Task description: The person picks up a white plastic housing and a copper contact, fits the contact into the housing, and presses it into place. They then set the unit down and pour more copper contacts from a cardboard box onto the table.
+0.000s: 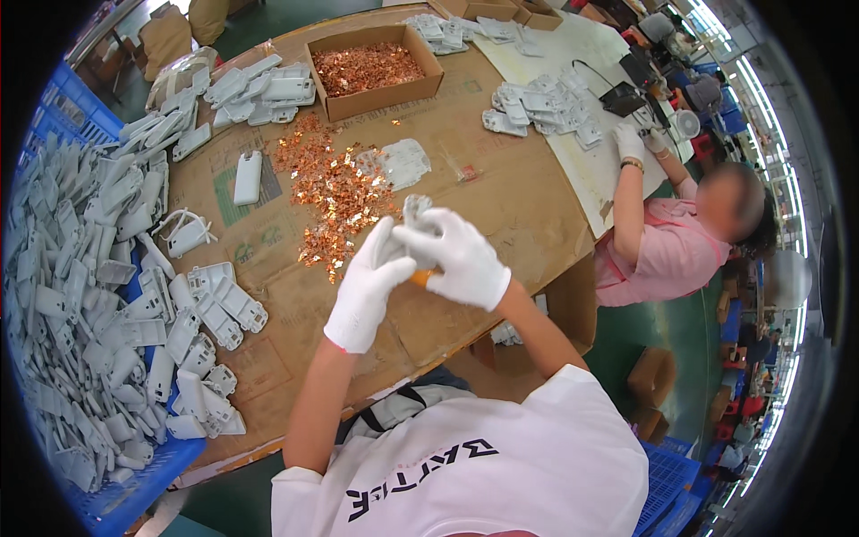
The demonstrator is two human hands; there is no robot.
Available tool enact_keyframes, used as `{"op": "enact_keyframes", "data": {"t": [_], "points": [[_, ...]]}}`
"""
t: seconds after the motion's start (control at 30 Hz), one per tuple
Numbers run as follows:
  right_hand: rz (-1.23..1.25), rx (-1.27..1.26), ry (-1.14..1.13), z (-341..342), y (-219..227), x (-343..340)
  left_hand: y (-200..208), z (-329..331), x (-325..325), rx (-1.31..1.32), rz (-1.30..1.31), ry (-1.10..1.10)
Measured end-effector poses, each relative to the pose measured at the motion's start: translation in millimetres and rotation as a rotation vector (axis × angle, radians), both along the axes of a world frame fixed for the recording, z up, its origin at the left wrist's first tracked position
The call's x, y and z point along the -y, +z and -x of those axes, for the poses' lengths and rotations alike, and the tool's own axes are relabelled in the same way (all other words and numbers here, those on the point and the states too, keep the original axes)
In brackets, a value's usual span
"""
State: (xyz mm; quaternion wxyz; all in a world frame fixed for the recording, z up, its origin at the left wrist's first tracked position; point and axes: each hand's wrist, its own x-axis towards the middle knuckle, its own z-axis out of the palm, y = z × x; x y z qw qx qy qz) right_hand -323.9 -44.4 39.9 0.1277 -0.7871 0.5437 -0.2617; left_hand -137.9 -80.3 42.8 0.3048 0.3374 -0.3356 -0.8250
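Observation:
Both my hands wear white gloves and meet over the near part of the cardboard-covered table. My left hand [365,291] is closed around a white plastic housing [417,208], whose end sticks up between the fingers. From the right, my right hand [463,258] presses its fingers on the same housing. A small orange thing [422,277] shows under the right palm; its kind is hidden. Just beyond my hands lies a loose spread of small shiny copper-coloured metal pieces [344,201]. A flat whitish piece [400,163] lies at its right side.
A cardboard box [385,100] of copper-coloured pieces stands at the far side. White housings [80,295] heap over a blue crate [148,479] on the left; more housings [259,94] lie behind. At right, a gloved co-worker [662,233] sits beside another housing pile [546,106].

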Motion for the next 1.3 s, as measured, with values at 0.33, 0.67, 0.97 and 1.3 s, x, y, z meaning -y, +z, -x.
{"op": "enact_keyframes", "data": {"t": [0.33, 0.67, 0.97, 1.3], "points": [[0.062, -0.508, -0.54, 221.1, -10.4, 126.0, 0.6, -161.1, 17.9, 1.631, 1.462, 0.15], [0.216, -0.011, -0.25, 26.7, -48.4, 35.4, -24.0, -185.3, 31.1, 1.606, 1.482, -0.002], [0.214, -0.215, -0.247, 7.3, -66.6, 23.4, -0.4, -159.8, 25.7, 1.454, 1.63, 0.226], [-0.058, -0.106, -0.318, 16.1, -44.0, 20.4, -36.1, -113.1, -46.5, 0.173, 0.014, 0.358]]}}
